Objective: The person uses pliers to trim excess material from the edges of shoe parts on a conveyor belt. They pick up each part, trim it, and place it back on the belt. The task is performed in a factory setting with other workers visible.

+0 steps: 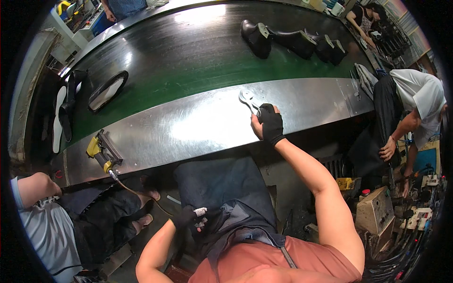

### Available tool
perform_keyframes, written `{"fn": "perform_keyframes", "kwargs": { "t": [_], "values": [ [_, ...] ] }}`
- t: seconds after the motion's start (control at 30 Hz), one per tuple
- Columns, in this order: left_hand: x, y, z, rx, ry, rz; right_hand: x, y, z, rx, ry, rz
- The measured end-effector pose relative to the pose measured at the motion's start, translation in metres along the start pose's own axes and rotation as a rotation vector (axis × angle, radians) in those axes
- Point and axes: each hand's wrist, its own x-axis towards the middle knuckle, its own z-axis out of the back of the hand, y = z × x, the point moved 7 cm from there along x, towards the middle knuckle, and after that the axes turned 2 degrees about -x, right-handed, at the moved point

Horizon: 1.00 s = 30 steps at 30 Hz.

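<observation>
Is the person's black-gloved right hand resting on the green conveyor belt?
No. The right hand is on the shiny steel ledge, gripping metal pincers, short of the green belt.

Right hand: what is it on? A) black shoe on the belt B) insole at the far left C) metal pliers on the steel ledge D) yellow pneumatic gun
C: the gloved right hand grips the handles of the metal pliers lying on the steel ledge, while the yellow pneumatic gun sits apart to the left and the black shoes stay up on the green belt.
</observation>
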Motion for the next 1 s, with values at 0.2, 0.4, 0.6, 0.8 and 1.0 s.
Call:
{"fn": "perform_keyframes", "kwargs": {
  "t": [0.2,0.4,0.6,0.8,1.0],
  "values": [
    [0.001,0.011,0.001,-0.088,0.062,0.023,0.003,0.005,-0.002,-0.01,-0.012,-0.027],
    [-0.005,0.001,-0.002,-0.034,0.091,0.045,0.001,0.0,-0.004,0.024,-0.066,0.001],
    [0.003,0.012,-0.002,-0.142,0.11,0.024,0.001,0.005,-0.001,-0.027,-0.028,0.013],
    [0.009,0.013,0.002,-0.08,0.092,0.024,-0.001,-0.003,-0.009,-0.011,0.004,0.007],
    [-0.001,0.006,-0.002,-0.067,0.064,0.121,0.0,-0.001,-0.006,-0.012,-0.005,0.01]
  ]
}}
